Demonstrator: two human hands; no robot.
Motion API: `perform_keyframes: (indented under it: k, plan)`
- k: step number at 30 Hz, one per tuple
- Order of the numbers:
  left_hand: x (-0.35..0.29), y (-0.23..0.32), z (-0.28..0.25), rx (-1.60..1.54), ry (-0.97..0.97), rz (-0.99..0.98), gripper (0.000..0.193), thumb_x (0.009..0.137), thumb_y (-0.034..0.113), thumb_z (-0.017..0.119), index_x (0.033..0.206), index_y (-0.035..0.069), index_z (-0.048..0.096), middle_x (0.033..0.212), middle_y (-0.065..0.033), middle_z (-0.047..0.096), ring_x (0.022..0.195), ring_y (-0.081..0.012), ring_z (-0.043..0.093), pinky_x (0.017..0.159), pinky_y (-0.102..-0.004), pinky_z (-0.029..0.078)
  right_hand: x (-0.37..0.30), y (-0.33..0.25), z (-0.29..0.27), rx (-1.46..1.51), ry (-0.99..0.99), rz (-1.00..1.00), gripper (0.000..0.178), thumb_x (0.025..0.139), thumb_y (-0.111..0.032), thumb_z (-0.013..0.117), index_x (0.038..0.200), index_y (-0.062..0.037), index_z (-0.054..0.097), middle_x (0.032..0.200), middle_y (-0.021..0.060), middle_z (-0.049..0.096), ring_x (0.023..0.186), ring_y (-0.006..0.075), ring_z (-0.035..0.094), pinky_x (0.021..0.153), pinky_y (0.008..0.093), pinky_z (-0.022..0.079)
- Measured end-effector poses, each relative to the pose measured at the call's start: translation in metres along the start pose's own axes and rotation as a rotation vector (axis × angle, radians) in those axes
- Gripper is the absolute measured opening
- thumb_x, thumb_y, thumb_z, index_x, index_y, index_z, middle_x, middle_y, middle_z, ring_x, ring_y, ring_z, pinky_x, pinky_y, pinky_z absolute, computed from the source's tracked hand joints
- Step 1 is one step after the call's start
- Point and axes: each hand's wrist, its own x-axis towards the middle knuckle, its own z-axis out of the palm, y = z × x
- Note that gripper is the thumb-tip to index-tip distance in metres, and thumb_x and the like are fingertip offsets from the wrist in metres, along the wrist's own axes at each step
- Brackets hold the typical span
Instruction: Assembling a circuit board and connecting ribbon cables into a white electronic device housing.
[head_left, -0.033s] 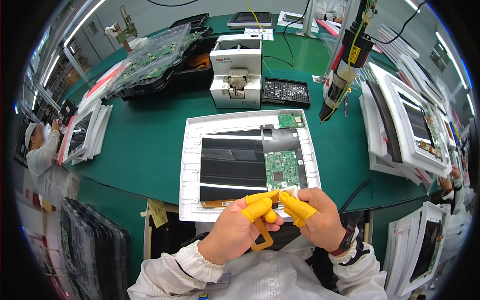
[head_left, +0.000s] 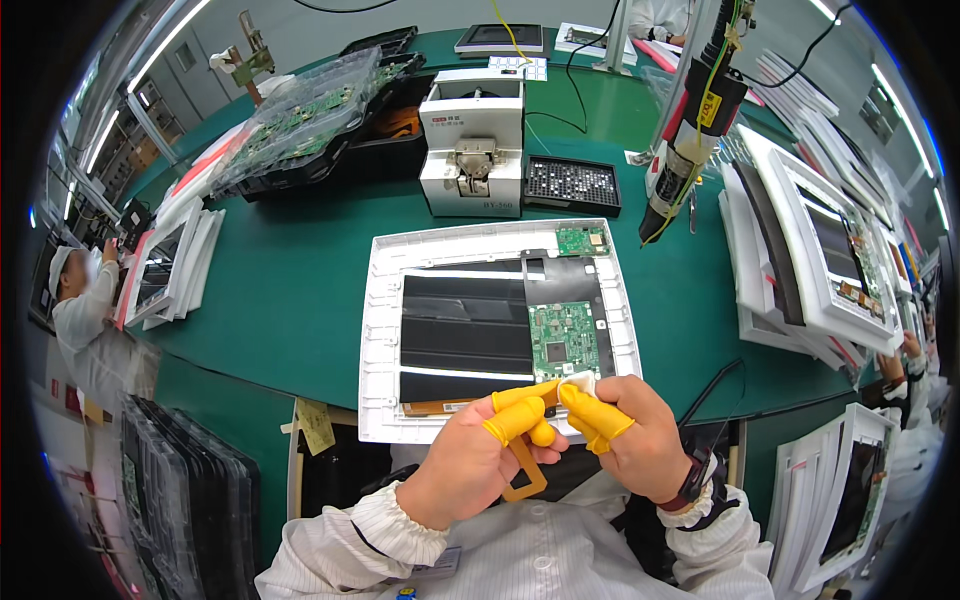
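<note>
At the lower centre of the frame, the left hand (head_left: pixel 455 465) has its yellow-covered fingers closed on an orange-brown flex ribbon (head_left: pixel 528 484), whose bent lower part hangs below them. The right hand (head_left: pixel 640 432), also in yellow finger covers, pinches a small white wipe (head_left: pixel 579 381) just beside the left fingertips. The ribbon's upper part is mostly hidden by the fingers, so whether the wipe touches it cannot be told.

Just above the hands, a white housing (head_left: pixel 380 340) lies on the green tabletop (head_left: pixel 290 300), holding a dark panel (head_left: pixel 463 325) and two green circuit boards (head_left: pixel 563 340); the hands cover part of its lower edge. At upper centre, beside a white machine (head_left: pixel 470 190), a shallow black tray (head_left: pixel 575 208) contains many small pieces too tiny to identify. At upper left, a clear plastic tray (head_left: pixel 345 78) of green boards sits on black trays, beside a black box (head_left: pixel 385 160) with orange pieces, partly covered.

At lower left, the contents of a stack of dark and clear trays (head_left: pixel 190 490) are hard to make out. The white-framed panels (head_left: pixel 850 490) at lower right are partly cut off by the dark rim.
</note>
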Motion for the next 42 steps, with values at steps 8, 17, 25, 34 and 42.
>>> perform_keyframes:
  k: [8, 17, 25, 34, 42]
  plan:
    - [0.001, -0.003, -0.006, -0.014, -0.026, 0.028, 0.032, 0.106, 0.018, 0.047, 0.127, -0.004, 0.057, 0.098, -0.0122, 0.066, 0.093, -0.0254, 0.068, 0.085, -0.0343, 0.056, 0.005, -0.005, -0.002, -0.038, -0.016, -0.031, 0.036, 0.068, 0.000, 0.075, 0.103, 0.0051, 0.067, 0.105, 0.0144, 0.061, 0.089, 0.0299, 0.062, 0.073, 0.0370, 0.053]
    - [-0.002, -0.002, -0.003, -0.005, 0.018, 0.034, 0.036, 0.105, 0.018, 0.049, 0.132, -0.006, 0.054, 0.096, -0.0117, 0.068, 0.093, -0.0255, 0.067, 0.085, -0.0348, 0.055, 0.004, -0.001, -0.004, -0.002, -0.054, -0.057, 0.034, 0.067, -0.003, 0.075, 0.099, 0.0052, 0.067, 0.105, 0.0162, 0.062, 0.088, 0.0314, 0.061, 0.073, 0.0394, 0.053]
    - [0.000, -0.003, -0.006, -0.023, -0.088, 0.040, 0.032, 0.105, 0.016, 0.049, 0.129, -0.005, 0.055, 0.100, -0.0120, 0.067, 0.096, -0.0234, 0.068, 0.092, -0.0348, 0.054, 0.005, -0.008, -0.011, 0.022, 0.024, 0.074, 0.035, 0.071, -0.004, 0.075, 0.104, 0.0044, 0.066, 0.103, 0.0168, 0.062, 0.090, 0.0334, 0.062, 0.075, 0.0399, 0.052]
    - [-0.002, -0.002, -0.006, -0.009, 0.001, 0.054, 0.036, 0.105, 0.016, 0.047, 0.133, -0.006, 0.053, 0.095, -0.0127, 0.068, 0.093, -0.0257, 0.068, 0.084, -0.0344, 0.056, -0.002, 0.006, -0.012, -0.028, -0.105, 0.043, 0.037, 0.071, 0.002, 0.072, 0.107, 0.0056, 0.066, 0.104, 0.0154, 0.062, 0.093, 0.0334, 0.063, 0.078, 0.0399, 0.053]
    - [0.000, -0.002, -0.004, -0.033, -0.088, 0.014, 0.029, 0.106, 0.018, 0.048, 0.122, -0.005, 0.056, 0.098, -0.0121, 0.067, 0.095, -0.0223, 0.067, 0.088, -0.0334, 0.055, 0.011, -0.010, -0.012, 0.129, 0.036, 0.097, 0.038, 0.072, 0.009, 0.069, 0.109, 0.0046, 0.066, 0.103, 0.0136, 0.060, 0.086, 0.0277, 0.063, 0.074, 0.0342, 0.054]
